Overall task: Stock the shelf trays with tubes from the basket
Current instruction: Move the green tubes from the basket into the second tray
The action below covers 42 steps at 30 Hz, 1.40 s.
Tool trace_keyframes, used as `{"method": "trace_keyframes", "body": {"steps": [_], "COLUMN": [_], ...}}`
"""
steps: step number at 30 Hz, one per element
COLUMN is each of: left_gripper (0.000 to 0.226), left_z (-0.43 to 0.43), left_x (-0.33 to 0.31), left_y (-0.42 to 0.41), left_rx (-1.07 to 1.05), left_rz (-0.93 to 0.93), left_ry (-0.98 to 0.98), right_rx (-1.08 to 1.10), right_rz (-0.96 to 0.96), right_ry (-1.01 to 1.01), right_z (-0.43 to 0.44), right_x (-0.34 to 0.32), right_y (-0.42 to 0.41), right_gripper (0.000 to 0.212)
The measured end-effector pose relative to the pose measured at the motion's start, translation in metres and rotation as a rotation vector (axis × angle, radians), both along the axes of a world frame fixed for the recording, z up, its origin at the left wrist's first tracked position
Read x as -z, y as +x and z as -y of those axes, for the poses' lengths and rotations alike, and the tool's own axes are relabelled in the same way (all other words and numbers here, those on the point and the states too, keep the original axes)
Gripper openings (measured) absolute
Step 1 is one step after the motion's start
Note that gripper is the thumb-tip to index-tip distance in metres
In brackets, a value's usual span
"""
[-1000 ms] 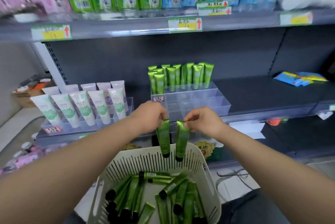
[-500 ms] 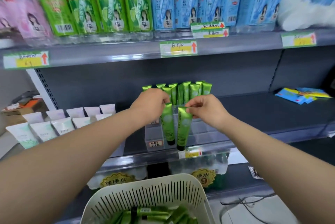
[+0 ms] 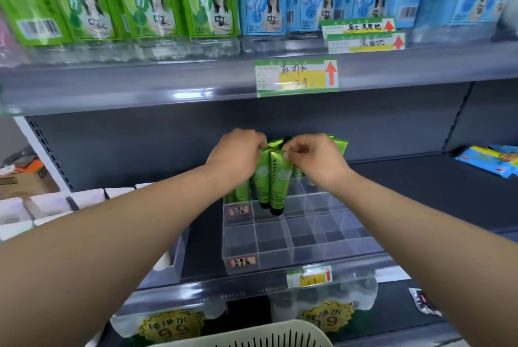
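Head view: at frame centre, the left hand [image 3: 235,163] pinches the crimped top of one green tube [image 3: 262,188] between curled fingers. The right hand [image 3: 315,161] pinches a second tube [image 3: 279,191] the same way. Both tubes hang cap-down, touching, over the clear divided tray [image 3: 308,251], before the standing tubes [image 3: 339,144]. The basket [image 3: 266,331] rim shows at the bottom centre.
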<state>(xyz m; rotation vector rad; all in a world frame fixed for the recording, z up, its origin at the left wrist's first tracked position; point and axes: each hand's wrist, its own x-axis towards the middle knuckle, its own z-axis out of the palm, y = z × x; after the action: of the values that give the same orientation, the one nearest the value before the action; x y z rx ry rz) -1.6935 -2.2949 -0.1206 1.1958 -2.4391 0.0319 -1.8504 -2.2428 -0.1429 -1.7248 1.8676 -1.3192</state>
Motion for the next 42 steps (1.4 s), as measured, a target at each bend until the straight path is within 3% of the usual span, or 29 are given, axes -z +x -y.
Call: {"method": "trace_keyframes", "body": {"steps": [12,21,34,42], "left_gripper": [0.033,0.036,0.037,0.034], "left_z": [0.057,0.072,0.075,0.057], "left_x": [0.023,0.040,0.056,0.050], "left_y": [-0.019,-0.021,-0.023,-0.017], "left_rx": [-0.002,-0.012,-0.042,0.001], "left_rz": [0.035,0.062,0.084,0.142], "left_ry": [0.004,0.041,0.025,-0.017], "right_rx": [-0.018,-0.033,0.000,0.008], "right_rz": [0.018,0.050,-0.114,-0.281], "right_ry": [-0.074,-0.001,0.062,0.139], "right_z": [0.051,0.065,0.074,0.059], "right_x": [0.019,0.046,0.057,0.049], "right_y": [-0.008,-0.004,0.001,0.008], "right_gripper": [0.022,0.015,0.023,0.039]}}
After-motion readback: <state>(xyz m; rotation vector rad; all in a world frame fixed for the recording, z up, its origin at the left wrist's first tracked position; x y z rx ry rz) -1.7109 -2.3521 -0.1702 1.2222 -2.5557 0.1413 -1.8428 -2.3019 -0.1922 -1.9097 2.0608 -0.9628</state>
